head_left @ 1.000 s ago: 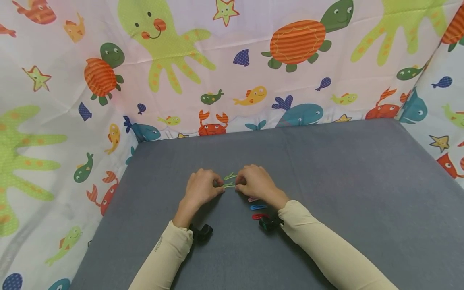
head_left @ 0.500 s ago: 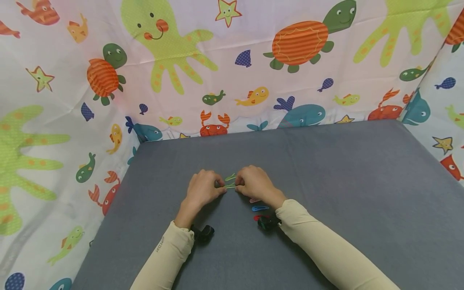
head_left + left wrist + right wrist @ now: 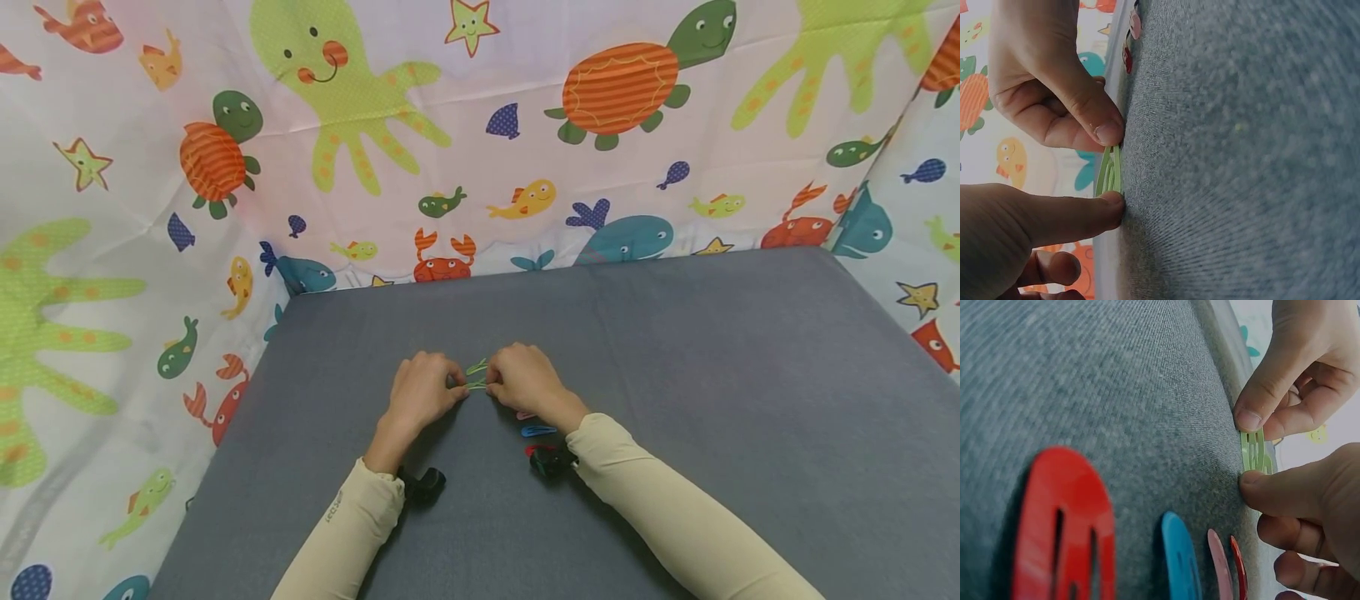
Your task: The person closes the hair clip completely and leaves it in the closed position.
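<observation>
Between the fingertips of both hands, on the grey table in the head view, lies a light green snap hair clip [image 3: 477, 386]. My left hand [image 3: 423, 389] pinches its left end, and my right hand [image 3: 527, 381] pinches the other. In the right wrist view the green clip [image 3: 1251, 451] shows its slotted body, with thumb tips at either end. Just beyond it lies a second green clip [image 3: 477, 367], partly covered by the right hand's fingers.
Under and beside my right wrist lie a pink clip [image 3: 524, 415], a blue clip [image 3: 537, 431] and a red clip [image 3: 1067, 519]. Another red clip [image 3: 1239, 565] shows in the right wrist view. A sea-animal curtain [image 3: 480, 150] borders the grey tabletop [image 3: 712, 375].
Both hands stay at the green clip. My right wrist has shifted slightly left; otherwise the hands and clips look almost the same.
</observation>
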